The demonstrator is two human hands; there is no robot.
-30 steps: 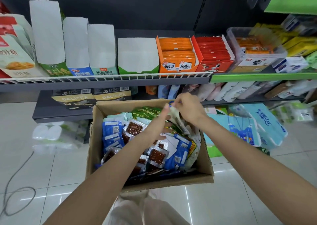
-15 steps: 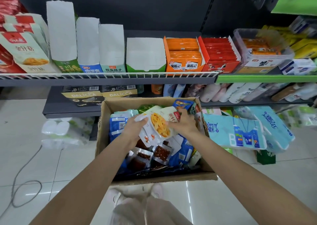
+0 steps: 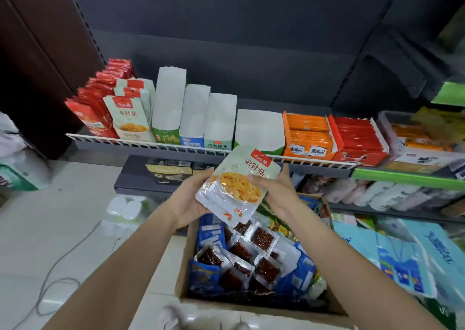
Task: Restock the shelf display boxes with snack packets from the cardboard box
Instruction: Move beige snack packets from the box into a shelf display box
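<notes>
Above the cardboard box [image 3: 186, 261], the left hand [image 3: 189, 195] and right hand [image 3: 274, 190] each gripped a side edge of a small stack of snack packets [image 3: 238, 184], fingers curled round it. They looked light, floppy and slick, best pinched at the edges. Matching packs stood in the display box [image 3: 130, 118] on the shelf [image 3: 161, 145] beyond.

Both arms extended forward, hands raised.
Left hand [image 3: 193, 198] and right hand [image 3: 274, 191] each curled around a pale packet's [image 3: 241, 186] opposite edges.
</notes>
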